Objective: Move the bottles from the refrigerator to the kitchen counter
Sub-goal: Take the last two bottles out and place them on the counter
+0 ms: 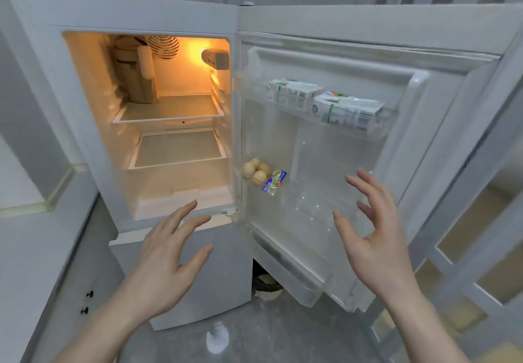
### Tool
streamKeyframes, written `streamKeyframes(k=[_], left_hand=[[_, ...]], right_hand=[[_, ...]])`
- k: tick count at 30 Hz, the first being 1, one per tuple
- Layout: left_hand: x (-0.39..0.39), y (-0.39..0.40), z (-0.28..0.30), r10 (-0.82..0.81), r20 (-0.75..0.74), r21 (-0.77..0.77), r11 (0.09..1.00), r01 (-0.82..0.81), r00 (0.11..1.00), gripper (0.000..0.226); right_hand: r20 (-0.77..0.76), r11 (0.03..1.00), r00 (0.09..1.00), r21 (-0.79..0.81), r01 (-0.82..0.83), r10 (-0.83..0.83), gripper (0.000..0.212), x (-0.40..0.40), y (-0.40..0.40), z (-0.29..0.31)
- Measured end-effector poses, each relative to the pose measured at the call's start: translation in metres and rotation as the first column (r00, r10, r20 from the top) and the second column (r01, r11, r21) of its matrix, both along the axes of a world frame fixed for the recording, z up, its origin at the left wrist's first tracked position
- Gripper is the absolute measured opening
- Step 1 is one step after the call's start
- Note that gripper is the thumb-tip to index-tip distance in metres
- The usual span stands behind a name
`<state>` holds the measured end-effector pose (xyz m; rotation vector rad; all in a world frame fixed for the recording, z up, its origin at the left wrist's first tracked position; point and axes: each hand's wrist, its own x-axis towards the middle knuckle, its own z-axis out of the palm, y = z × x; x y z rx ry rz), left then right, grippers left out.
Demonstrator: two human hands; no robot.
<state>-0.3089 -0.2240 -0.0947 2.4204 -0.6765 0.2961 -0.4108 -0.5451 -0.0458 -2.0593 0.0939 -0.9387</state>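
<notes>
Nearest the camera, the left hand (167,252) is raised palm down with its fingers spread and straight, holding nothing; it hangs in front of the lower edge of the refrigerator (119,17) opening. The right hand (373,235) is likewise raised, fingers spread and loosely bent, empty, in front of the lower part of the open door (353,59). The two hands are well apart and touch nothing.

Below them lies a grey floor (283,328) with a pale smear.

On the door, a lower clear rack (297,283) shows no contents. Higher up, a small pocket holds several eggs (256,170) with a blue and yellow packet (274,183) just beside them. The top door shelf (325,119) carries two white and green cartons (319,102), lying side by side.

Inside the lit cabinet, two glass shelves (175,141) are bare. No bottle can be made out in the refrigerator or on the door. At the back of the upper space stands a brownish object (135,76), too blurred to identify.

A grey cabinet with two dark knobs (87,301) stands to the left.
</notes>
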Motion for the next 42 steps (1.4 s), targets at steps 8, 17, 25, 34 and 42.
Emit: streamKeyframes(k=[8, 17, 25, 34, 42], left_hand=[[-0.007, -0.101, 0.05, 0.036, 0.152, -0.018, 0.999, -0.033, 0.988, 0.047], [-0.047, -0.151, 0.073, 0.111, 0.199, -0.03, 0.994, -0.107, 0.974, 0.043], [-0.084, -0.148, 0.08, 0.175, 0.206, -0.005, 0.984, -0.178, 0.963, 0.044], [-0.125, -0.141, 0.072, 0.241, 0.103, -0.063, 0.97, -0.236, 0.965, 0.045], [-0.153, -0.113, 0.071, 0.31, 0.112, -0.116, 0.948, -0.297, 0.944, 0.046]], right_hand=[[0.332, 0.989, 0.943, -0.144, 0.034, 0.016, 0.048, 0.003, -0.094, 0.039], [0.392, 0.983, 0.912, -0.083, 0.165, -0.12, 0.056, 0.019, -0.155, 0.048], [0.357, 0.994, 0.933, -0.077, 0.08, -0.048, 0.069, 0.022, -0.162, 0.039], [0.42, 0.976, 0.884, -0.153, -0.155, 0.207, 0.053, -0.01, -0.101, 0.025], [0.488, 0.879, 0.736, -0.175, -0.443, 0.468, 0.045, -0.02, -0.032, 0.02]])
